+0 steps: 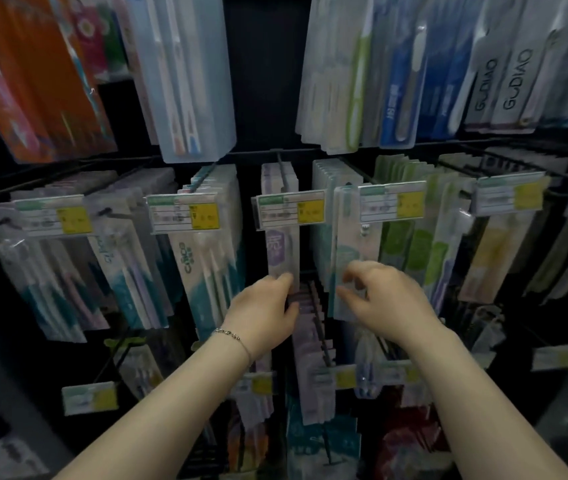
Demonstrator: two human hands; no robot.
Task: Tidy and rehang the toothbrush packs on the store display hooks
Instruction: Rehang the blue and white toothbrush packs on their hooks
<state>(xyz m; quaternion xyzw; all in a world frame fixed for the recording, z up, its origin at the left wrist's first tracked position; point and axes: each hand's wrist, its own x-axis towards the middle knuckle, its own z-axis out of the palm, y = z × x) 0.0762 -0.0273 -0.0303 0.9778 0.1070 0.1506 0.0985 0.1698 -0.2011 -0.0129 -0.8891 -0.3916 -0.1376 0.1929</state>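
Rows of toothbrush packs hang from black display hooks on a dark wall. At the centre, purple-and-white packs (pixel 281 251) hang on one hook (pixel 283 174). My left hand (pixel 264 311) touches the bottom edge of these purple packs with its fingertips. Just to the right hangs a stack of teal-and-white packs (pixel 344 237). My right hand (pixel 384 299) pinches the lower end of the front teal pack between thumb and curled fingers. A bracelet sits on my left wrist.
Price tags (pixel 291 209) with yellow patches hang at the hook ends in front of each stack. Green packs (pixel 414 244) are to the right, blue-white packs (pixel 206 258) to the left. More packs hang in the rows above and below (pixel 310 358).
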